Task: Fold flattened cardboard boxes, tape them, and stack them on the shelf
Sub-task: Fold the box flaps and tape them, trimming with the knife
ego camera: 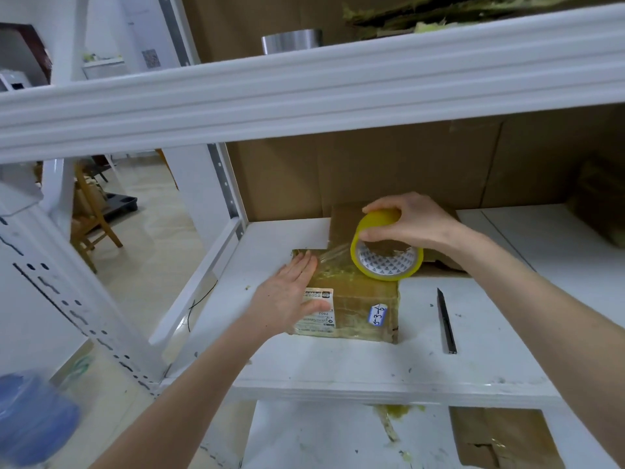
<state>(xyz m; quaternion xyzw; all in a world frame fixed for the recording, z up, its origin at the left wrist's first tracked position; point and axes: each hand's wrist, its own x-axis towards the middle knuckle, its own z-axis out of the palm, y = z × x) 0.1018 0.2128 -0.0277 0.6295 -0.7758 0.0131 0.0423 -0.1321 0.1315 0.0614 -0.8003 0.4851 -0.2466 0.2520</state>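
The white shelf (473,367) in front of you carries everything. The cardboard box (358,299) lies a little left of the board's middle, set back from its front edge, with a second piece of cardboard (345,225) behind it toward the back wall. Your left hand (287,296) lies flat on the box's left end, fingers straight, pressing down where the clear tape strip (334,252) begins. Your right hand (416,221) has its fingers curled over the yellow tape roll (389,262), which stands tilted on edge at the box's back right corner, the strip stretched between roll and left hand. The box looks light and stiff, but its glossy old tape is probably slick, so hold it with a flat palm or by opposite side walls rather than pinching the top. The roll is rigid; keep to its outer rim. A black knife (446,321) lies right of the box, apart from it. Smallest are the printed label (316,311) at your left fingertips and the handwritten tag (378,313) near the box's front right corner.
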